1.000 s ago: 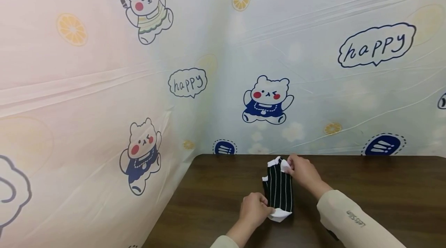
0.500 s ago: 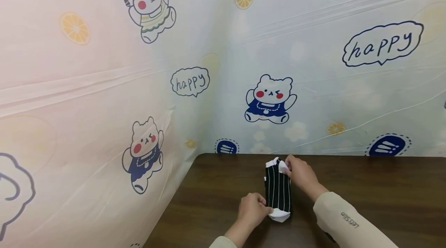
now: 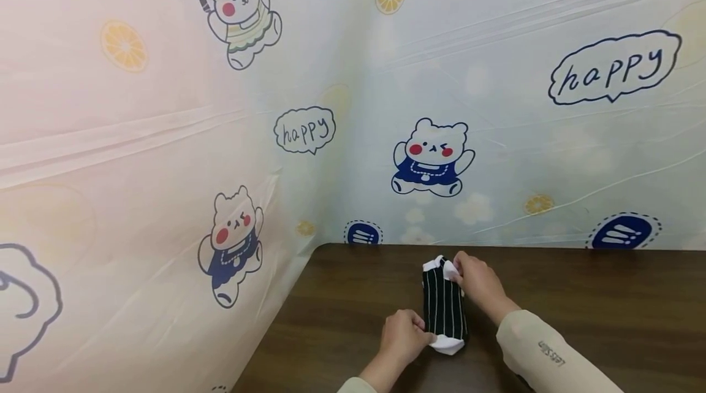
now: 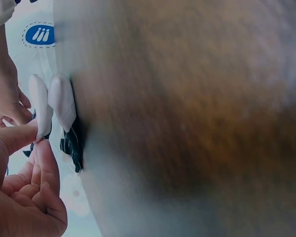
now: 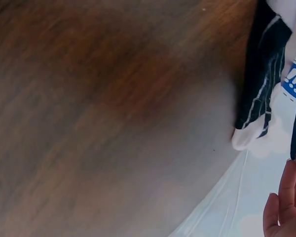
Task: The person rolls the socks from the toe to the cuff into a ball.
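Observation:
A black sock with thin white stripes and white ends (image 3: 444,304) is stretched between both hands in the head view. My left hand (image 3: 405,335) pinches its near white end between thumb and finger. At the far end my right hand (image 3: 478,278) pinches the corner by the white part. Both wrist views show this sock raised off the table. Below it a second striped sock (image 5: 262,74) lies on the tabletop, its white end (image 4: 62,102) beside the held one in the left wrist view. From the head, the held sock hides most of this lower sock.
The dark brown wooden table (image 3: 331,313) reaches back to a pale fabric wall (image 3: 496,105) printed with bears and "happy" bubbles. Another fabric wall (image 3: 138,209) runs along the left side of the table.
Earlier, part of the lower sock showed at the left of the held one. Now the held sock covers that part. Both hands keep their pinch, and the view has shifted slightly.

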A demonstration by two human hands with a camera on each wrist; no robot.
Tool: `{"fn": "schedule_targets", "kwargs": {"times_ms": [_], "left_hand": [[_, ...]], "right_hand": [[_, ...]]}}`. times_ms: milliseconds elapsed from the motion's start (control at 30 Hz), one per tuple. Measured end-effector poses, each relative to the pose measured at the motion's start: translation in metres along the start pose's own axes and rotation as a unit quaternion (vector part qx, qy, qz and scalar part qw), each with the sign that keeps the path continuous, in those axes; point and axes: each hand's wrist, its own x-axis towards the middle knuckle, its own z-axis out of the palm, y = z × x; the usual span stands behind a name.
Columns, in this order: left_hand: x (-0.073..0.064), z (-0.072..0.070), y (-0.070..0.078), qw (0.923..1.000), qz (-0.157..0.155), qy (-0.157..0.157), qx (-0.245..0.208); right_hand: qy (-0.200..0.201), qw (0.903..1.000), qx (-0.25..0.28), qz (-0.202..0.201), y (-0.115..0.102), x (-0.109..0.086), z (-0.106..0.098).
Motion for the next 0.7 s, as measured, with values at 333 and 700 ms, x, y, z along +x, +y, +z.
{"fn": "schedule_targets", "kwargs": {"times_ms": [333,700], "left_hand": [[0.001,0.005,-0.001,0.9998,-0.011,-0.011,0.008],[0.0,0.008,-0.001,0.9999,-0.005,-0.006,0.015]], "right_hand": [[-0.009,1.0,-0.003,-0.003,0.005,-0.003,0.008],[-0.015,0.9998,-0.004,-0.007,0.013,-0.003,0.018]]}}
